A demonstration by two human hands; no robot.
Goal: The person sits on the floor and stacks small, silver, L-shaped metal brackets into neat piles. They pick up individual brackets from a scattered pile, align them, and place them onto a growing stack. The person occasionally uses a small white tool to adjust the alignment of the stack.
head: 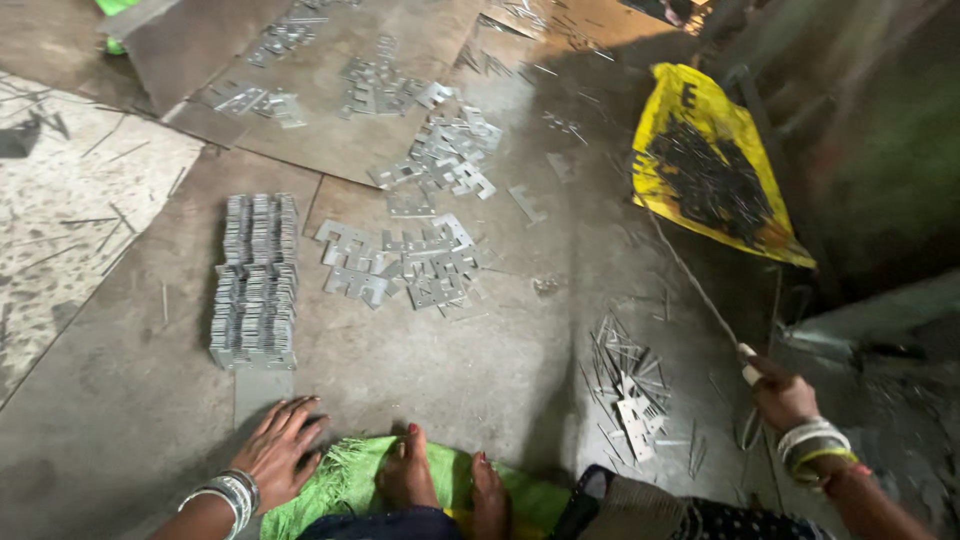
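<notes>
Clenched around the near end of a thin rod (700, 290), the right hand (785, 395) sits at about 4 o'clock in the head view, fingers curled over a pale tip that pokes out of the fist. That rod is long and slender; its axis runs from the fist up toward 11 o'clock, with the far end pointing at the lower edge of a yellow sack (710, 160) lying at 2 o'clock. On the sack rests a dark heap of small metal pieces (708, 185). Bangles ring the right wrist.

Released and flat, the left hand (280, 450) presses palm-down on the grey floor (120, 400) at 7 o'clock, fingers spread and pointing toward 1 o'clock, holding nothing. Its fingertips lie just beside a green fringed cloth (345, 480) at 6 o'clock, where 2 bare feet (440, 480) rest.

Straight ahead of the left hand, toward 10 o'clock, stands a neat stacked block of flat metal plates (255, 280), its long axis running away from the person. Just right of it, near the centre, loose notched plates (405, 265) lie scattered, with more spread toward 12 o'clock. Between the feet and the right hand, at 5 o'clock, a small bundle of thin pins (625, 375) lies fanned on the floor, with a couple of plates among them.
</notes>
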